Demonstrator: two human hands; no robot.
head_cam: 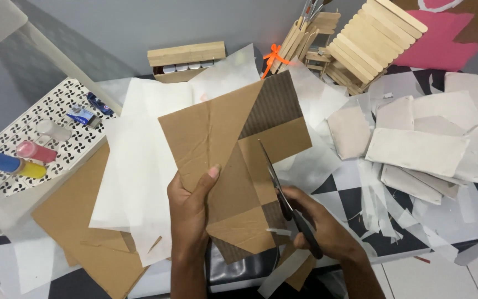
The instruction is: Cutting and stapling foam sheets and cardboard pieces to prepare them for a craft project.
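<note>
The left hand [190, 207] has its grip closed on the lower left edge of a folded brown cardboard piece [225, 149], thumb on its face, holding it up over white paper sheets [134, 171] on the surface. The right hand [322, 224], just right of the cardboard, has its grip closed on black scissors [286, 202], whose blades cut into the cardboard from below

Small blue-and-white packet [82, 116] lies on the patterned tray [6, 138] at left; beside it, pink [35, 151] and blue-yellow [6, 164] paint tubes. No signs or screens
</note>
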